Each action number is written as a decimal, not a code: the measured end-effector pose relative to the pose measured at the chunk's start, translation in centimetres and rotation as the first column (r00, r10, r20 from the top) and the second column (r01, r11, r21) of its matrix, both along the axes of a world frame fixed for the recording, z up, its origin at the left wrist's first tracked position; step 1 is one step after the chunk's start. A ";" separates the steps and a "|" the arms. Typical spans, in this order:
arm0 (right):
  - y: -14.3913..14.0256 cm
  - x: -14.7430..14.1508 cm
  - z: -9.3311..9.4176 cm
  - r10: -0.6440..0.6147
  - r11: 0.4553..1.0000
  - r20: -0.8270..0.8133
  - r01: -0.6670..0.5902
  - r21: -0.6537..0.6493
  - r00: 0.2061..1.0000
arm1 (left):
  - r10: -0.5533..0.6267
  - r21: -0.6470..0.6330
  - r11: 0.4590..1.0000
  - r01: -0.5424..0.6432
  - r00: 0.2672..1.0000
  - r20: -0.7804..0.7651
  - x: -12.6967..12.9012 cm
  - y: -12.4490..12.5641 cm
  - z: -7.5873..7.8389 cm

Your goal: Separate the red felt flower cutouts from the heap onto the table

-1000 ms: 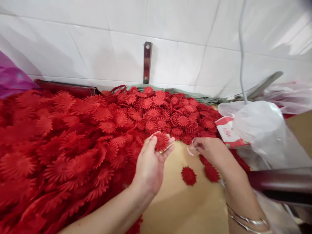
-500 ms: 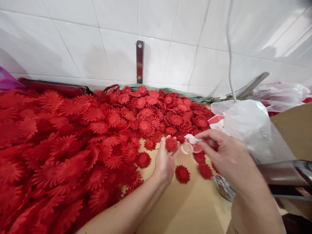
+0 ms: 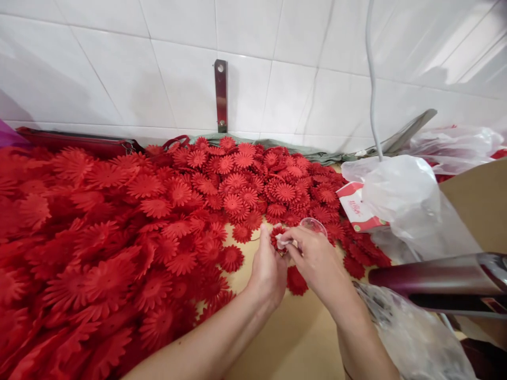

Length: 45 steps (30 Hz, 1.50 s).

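Note:
My left hand point(image 3: 266, 269) is closed around a small red flower piece point(image 3: 274, 236), its petals facing up between thumb and fingers. Pinched in my right hand point(image 3: 315, 258) is a small white wad point(image 3: 281, 241), like cotton or tissue, pressed against the flower's middle. Part of the wad is hidden by my fingers. Just behind my right hand stands a small clear round dish point(image 3: 313, 227). A single red flower point(image 3: 296, 281) lies on the table under my hands, partly covered by the right one.
A large heap of red flowers point(image 3: 158, 237) covers the left and back of the tan table point(image 3: 285, 338). On the right are a red and white box point(image 3: 362, 208), a plastic bag point(image 3: 404, 195) and a shiny dark metallic object point(image 3: 431, 279). White tiled wall point(image 3: 182, 79) rises behind.
My right hand has moved left from above the clear dish, bringing the white wad onto the flower in my left hand. The box and the plastic at right show more fully.

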State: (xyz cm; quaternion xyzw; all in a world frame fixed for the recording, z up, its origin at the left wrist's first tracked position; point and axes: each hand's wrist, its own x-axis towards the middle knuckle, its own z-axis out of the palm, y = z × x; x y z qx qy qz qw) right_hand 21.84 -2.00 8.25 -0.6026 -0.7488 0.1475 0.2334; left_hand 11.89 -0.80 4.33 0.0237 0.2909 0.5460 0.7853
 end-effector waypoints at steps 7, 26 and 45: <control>0.1 0.0 -0.8 0.009 0.999 -0.105 -0.013 -0.029 0.994 | -0.020 0.012 1.000 0.020 1.000 -0.019 -0.1 -0.2 0.1; -2.1 2.1 0.1 -0.321 0.909 -0.543 0.414 0.054 0.776 | -0.056 -0.019 0.998 0.054 0.990 -0.132 -1.1 1.0 3.1; -2.2 1.3 -3.6 -0.042 0.891 -0.226 0.139 0.433 0.973 | -0.252 0.032 0.967 0.251 0.939 0.234 1.4 1.4 3.3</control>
